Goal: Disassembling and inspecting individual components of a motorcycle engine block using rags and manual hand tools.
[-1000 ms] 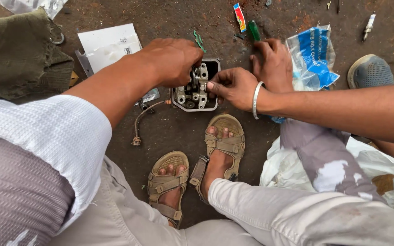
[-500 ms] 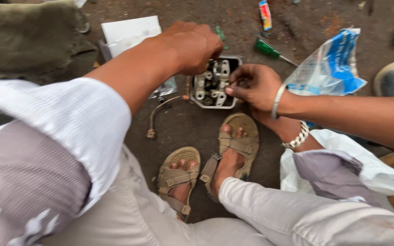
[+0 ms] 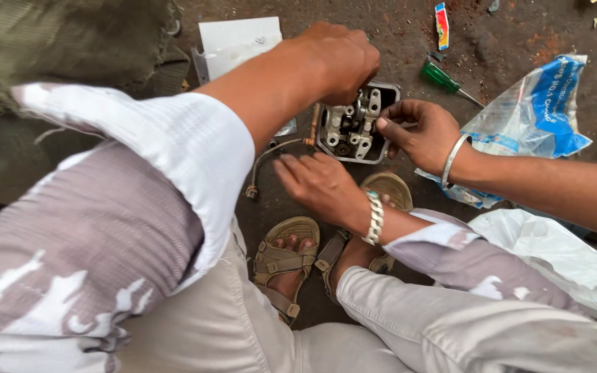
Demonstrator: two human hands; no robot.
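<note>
Rust-stained dirt floor [image 3: 519, 31] carries a grey metal engine part [image 3: 352, 124], left hand [image 3: 340, 59] fisted closed over its top, right hand [image 3: 319, 183] resting open just below, a co-worker's hand [image 3: 419, 131] pinching its right edge.

Right hand [image 3: 323, 185] pulled back from beside blue-and-white plastic bag [image 3: 533, 110], passed under co-worker's arm, came to rest palm down just in front of metal engine part [image 3: 352, 126], close to thin cable [image 3: 271, 153]. Co-worker's hand [image 3: 419, 131] shifted from part's near edge to its right edge, fingertips on rim.
</note>
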